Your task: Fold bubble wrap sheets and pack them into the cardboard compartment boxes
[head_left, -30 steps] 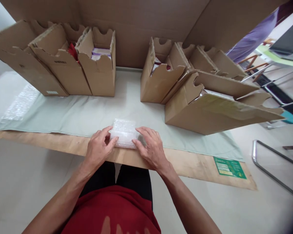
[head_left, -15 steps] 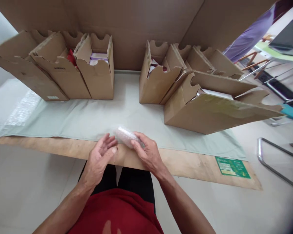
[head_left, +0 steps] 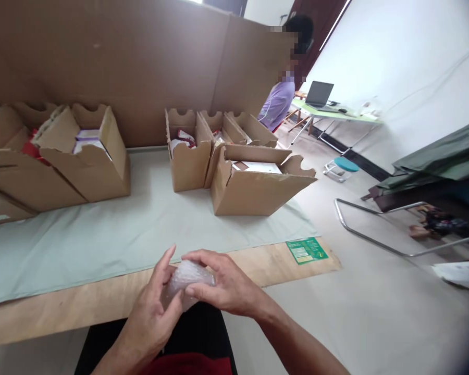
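Observation:
A small bundle of clear bubble wrap is between my hands, just over the near edge of the table. My right hand grips it from the right, thumb on the near side and fingers over the top. On the other side my left hand curves around the bundle, its thumb against the wrap and its forefinger pointing up. Whatever the wrap may contain cannot be made out.
Cardboard file boxes stand along the back: a left group, a right group and one turned sideways holding a white box. Behind rises a cardboard panel. A person in purple is beyond it; a metal frame stands right.
My view has swung to the right. My left hand has come in to touch the bubble wrap bundle, which only my right hand held before.

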Demonstrator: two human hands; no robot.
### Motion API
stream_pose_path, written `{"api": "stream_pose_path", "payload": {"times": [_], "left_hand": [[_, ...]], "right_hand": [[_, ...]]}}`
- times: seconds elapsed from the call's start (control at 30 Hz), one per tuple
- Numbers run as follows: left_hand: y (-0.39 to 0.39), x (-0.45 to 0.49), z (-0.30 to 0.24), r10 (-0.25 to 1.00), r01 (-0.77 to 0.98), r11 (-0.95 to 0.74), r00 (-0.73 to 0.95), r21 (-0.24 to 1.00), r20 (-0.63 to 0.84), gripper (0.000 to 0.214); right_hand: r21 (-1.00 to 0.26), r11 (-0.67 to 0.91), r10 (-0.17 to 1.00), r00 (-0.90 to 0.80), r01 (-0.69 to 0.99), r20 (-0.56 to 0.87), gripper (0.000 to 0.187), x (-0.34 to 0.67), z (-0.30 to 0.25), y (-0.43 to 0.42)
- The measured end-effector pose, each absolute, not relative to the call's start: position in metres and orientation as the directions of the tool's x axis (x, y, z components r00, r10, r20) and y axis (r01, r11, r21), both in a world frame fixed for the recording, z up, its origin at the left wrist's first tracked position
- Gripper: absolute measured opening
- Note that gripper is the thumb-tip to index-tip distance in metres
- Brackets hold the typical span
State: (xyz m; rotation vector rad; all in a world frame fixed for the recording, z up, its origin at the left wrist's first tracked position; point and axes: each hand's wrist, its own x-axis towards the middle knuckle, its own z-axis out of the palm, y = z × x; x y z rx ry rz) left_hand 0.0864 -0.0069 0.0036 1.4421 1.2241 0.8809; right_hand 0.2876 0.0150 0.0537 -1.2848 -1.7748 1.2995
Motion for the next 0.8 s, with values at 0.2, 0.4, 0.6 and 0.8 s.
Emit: {"api": "stream_pose_path", "payload": {"times": [0.2,0.4,0.6,0.8], "left_hand": [[0.01,0.1,0.009,0.879,0.354,-0.352,0.443,0.866,0.176,0.075],[0.045,0.111,0.009,0.848,0.437,-0.515,0.386,0.737,0.364,0.048],[0.056,0.116,-0.046,0.792,0.48,-0.609,0.413,0.632,0.449,0.028],[0.056,0.115,-0.052,0.762,0.459,-0.646,0.438,0.61,0.478,0.026]], "right_hand": [[-0.806,0.208,0.956,-0.289,0.555,0.048,0.011,0.34,0.095,0.01],[-0.752,0.395,0.651,0.418,0.527,0.634,0.023,0.45,0.173,0.055],[-0.402,-0.274,0.742,0.458,0.874,0.489,0.019,0.501,0.179,0.116],[0.322,-0.425,0.884,0.312,0.846,0.349,0.024,0.477,0.186,0.133]]}}
